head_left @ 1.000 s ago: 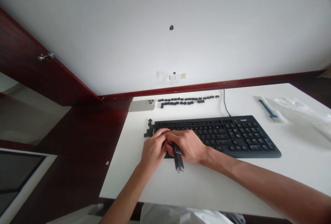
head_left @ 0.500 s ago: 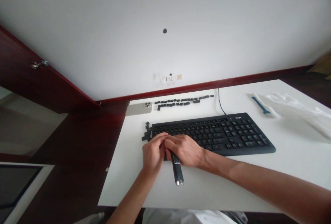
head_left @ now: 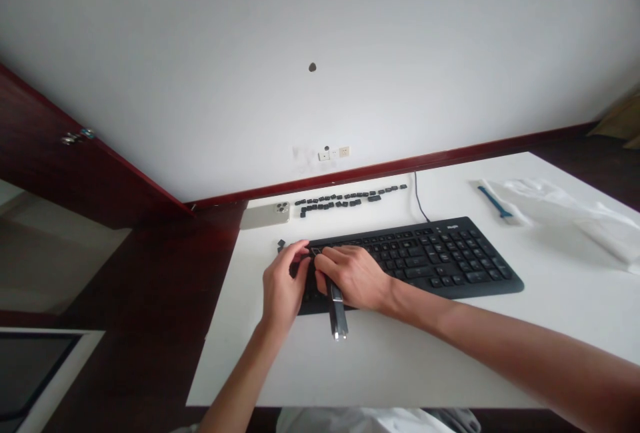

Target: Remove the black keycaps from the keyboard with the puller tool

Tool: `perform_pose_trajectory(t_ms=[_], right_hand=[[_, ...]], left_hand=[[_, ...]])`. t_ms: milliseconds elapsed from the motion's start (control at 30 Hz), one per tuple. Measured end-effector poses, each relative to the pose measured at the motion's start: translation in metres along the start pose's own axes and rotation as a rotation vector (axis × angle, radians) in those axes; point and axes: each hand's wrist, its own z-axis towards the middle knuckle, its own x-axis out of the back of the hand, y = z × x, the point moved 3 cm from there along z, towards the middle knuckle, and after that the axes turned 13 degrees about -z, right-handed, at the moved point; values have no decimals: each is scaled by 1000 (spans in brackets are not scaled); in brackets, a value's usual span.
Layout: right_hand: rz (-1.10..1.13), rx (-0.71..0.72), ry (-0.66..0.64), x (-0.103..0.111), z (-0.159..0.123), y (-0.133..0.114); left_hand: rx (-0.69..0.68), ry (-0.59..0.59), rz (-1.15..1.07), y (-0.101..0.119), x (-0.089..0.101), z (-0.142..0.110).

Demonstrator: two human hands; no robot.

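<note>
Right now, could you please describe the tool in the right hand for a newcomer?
On the white desk, find the black keyboard. Over its left end, the right hand holds a dark tool, set apart by its metal tip jutting past the keyboard's edge.

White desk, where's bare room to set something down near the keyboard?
Free: the white desk between the black keyboard and near edge, right of the black-and-silver tool, and beside the keyboard's left end, below the gold phone. Crowded: around the left hand and right hand, and the black keycap rows.
</note>
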Motion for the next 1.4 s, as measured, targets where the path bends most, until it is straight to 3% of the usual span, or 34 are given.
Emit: perform_pose_trajectory(t_ms=[100,200,300,400,567,767,967,1400], right_hand=[[-6,-110,51,16,7,21],[68,-168,43,27,11,35],[79,-177,44,28,10,36],[47,-141,46,22,7,26],[56,-34,37,6,1,3],[73,94,13,-13,-18,-34],[265,453,-79,-37,-45,-80],[359,408,-158,-47,-47,-78]], left_hand=[[15,-9,-106,-3,2,30],[74,-120,-89,-12,-6,67],[90,-244,-25,-22,-21,97],[107,-299,48,-33,-34,110],[68,-310,147,-38,-37,109],[-160,-240,289,-30,-19,104],[-250,-373,405,-34,-21,100],[-229,-321,574,-41,-31,102]])
